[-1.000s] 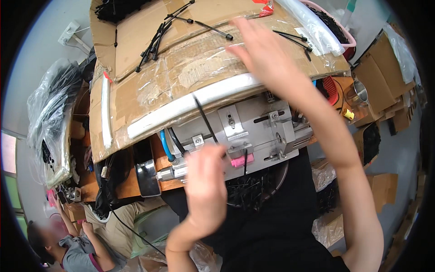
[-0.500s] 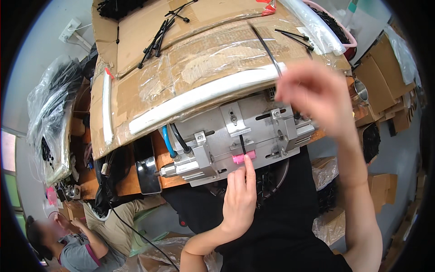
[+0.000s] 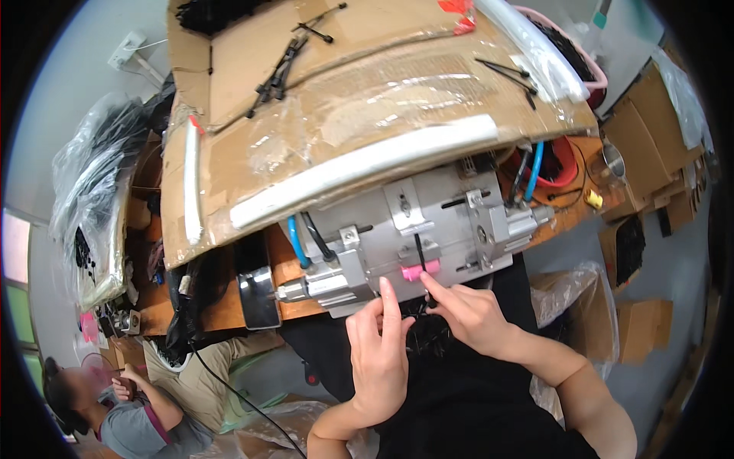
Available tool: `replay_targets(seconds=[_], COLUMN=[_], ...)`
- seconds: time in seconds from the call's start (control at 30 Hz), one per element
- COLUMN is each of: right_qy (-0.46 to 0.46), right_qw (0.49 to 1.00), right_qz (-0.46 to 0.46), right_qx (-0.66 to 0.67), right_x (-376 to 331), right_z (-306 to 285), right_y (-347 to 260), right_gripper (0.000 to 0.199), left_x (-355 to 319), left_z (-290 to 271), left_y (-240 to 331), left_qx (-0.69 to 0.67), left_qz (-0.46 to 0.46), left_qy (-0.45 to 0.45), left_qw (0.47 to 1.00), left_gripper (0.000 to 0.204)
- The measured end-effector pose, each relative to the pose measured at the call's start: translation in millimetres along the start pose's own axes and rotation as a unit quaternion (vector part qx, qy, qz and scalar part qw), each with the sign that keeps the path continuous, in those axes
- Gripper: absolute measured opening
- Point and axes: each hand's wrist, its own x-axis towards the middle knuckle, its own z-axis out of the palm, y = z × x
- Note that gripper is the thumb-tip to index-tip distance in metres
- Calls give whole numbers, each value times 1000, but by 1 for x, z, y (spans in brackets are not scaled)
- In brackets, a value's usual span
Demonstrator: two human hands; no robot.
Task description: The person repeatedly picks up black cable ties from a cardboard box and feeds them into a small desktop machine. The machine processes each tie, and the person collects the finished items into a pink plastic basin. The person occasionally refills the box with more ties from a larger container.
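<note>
A grey metal clamping fixture (image 3: 451, 222) lies in front of me. In its middle, a thin black rod (image 3: 420, 246) passes by a small pink block (image 3: 421, 271). The index finger of my right hand (image 3: 480, 320) presses at the block's lower edge. Below it, the dark end of the rod appears between the finger and thumb; the other fingers are curled. My left hand (image 3: 376, 359) is beside the block, touching the fixture's front edge with the index finger stretched up and the thumb apart. Nothing shows clearly in it. Part of both hands' undersides is hidden.
Cardboard (image 3: 329, 99) behind the fixture bears a white roll (image 3: 367, 168) and several black rods with knobs (image 3: 279, 73). Blue hoses (image 3: 298, 243) rise from the fixture. A phone (image 3: 258, 287) lies left, a red bowl (image 3: 562, 164) right. Another person (image 3: 149, 417) sits at lower left.
My right hand has come down from the cardboard to the pink block, and the long black piece it held up is no longer seen there. My left hand has moved off the block, leftward.
</note>
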Motion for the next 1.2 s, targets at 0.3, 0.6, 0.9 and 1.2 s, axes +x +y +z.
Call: replay_targets(seconds=[0.3, 0.6, 0.9, 1.2], right_qy=[5, -1, -27, 24], right_qw=[985, 958, 972, 967], right_qz=[-137, -85, -181, -56], right_qx=[-104, -274, -149, -246], right_x=[121, 422, 284, 208], right_z=[-75, -50, -74, -107], right_y=[-7, 127, 91, 86], right_gripper=[59, 33, 14, 9], left_x=[124, 288, 217, 172], left_z=[-63, -68, -57, -101], left_y=[-62, -148, -90, -81], left_qx=[25, 42, 34, -7], left_qz=[64, 68, 145, 89], left_qy=[92, 9, 2, -112], left_qw=[993, 997, 989, 990], left_gripper=[46, 27, 24, 20])
